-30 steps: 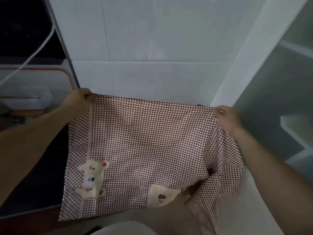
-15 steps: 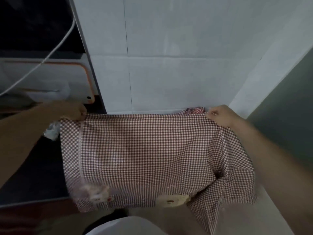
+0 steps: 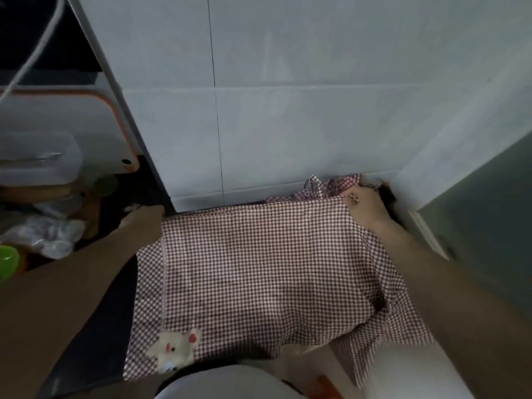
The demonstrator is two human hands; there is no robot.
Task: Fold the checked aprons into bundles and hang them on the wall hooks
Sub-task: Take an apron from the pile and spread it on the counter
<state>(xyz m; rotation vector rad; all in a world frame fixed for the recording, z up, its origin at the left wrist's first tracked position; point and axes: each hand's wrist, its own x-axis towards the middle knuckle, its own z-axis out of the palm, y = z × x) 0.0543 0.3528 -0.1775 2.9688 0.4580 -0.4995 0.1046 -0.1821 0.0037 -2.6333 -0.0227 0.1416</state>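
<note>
Both hands are out at full stretch, and the checked apron lies spread between them, its far edge close to the foot of the tiled wall. The left hand is at the far left corner, fingers curled down onto the cloth; the grip looks closed on that corner, though the fingertips are hidden behind the hand. The right hand is at the far right corner, and there the grip is a clear pinch, thumb and fingers closed on the edge of the fabric. The apron's near edge drapes toward the person, with a bear patch sewn near the lower left. On the right side the cloth droops in loose folds under the right forearm. Just behind the right hand, more checked fabric is bunched against the wall. Off to the left stands a white board with an orange rim, near it a crumpled plastic bag, and a green cup at the frame edge.
</note>
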